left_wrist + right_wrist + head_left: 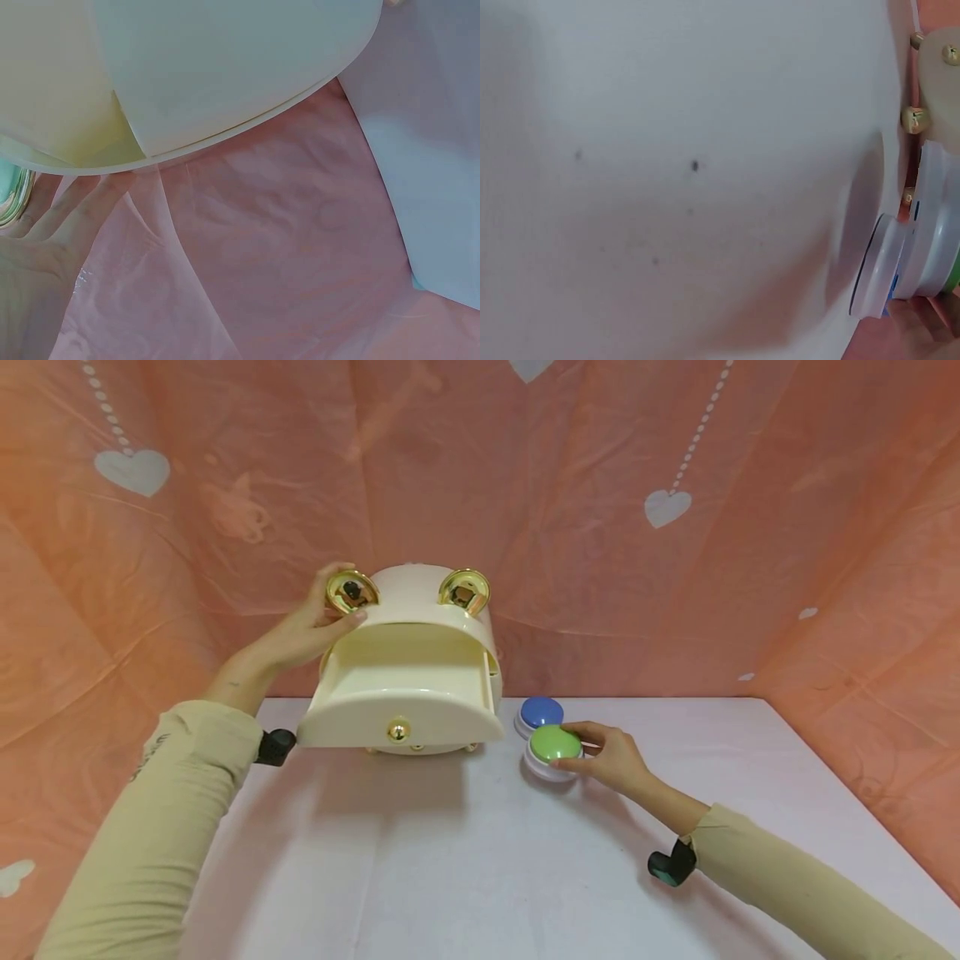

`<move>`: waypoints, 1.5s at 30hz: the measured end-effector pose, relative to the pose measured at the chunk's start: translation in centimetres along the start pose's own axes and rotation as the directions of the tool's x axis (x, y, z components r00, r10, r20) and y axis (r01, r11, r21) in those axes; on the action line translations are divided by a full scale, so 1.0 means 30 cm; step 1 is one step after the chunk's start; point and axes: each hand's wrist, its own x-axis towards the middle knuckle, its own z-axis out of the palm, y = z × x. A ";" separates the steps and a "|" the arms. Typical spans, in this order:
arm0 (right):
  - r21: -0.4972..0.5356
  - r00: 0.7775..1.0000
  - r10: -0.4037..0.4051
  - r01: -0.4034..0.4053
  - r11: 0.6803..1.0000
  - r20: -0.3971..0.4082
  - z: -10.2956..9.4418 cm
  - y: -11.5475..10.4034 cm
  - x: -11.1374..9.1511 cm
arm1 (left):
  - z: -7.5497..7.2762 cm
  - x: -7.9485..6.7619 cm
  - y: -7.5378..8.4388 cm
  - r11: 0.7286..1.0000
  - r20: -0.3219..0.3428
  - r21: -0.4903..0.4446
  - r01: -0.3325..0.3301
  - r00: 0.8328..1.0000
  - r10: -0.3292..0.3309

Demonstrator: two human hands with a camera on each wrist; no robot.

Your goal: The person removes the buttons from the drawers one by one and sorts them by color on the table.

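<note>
Pink backdrop (pixel 570 527); right fingers (pixel 597 732) part-hide green button (pixel 553 743).

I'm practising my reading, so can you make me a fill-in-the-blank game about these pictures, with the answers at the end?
1. The right hand holds a button whose top is coloured ____.
2. The other button has a top coloured ____.
3. The box is held by the person's ____ hand.
4. The round knob on the drawer is coloured ____.

Missing words: green; blue; left; gold.
</note>
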 end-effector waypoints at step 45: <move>-0.068 0.995 -0.099 0.099 0.993 -0.001 0.052 -0.020 -0.016 | 0.001 0.004 -0.001 1.000 0.003 0.008 -0.006 1.000 0.006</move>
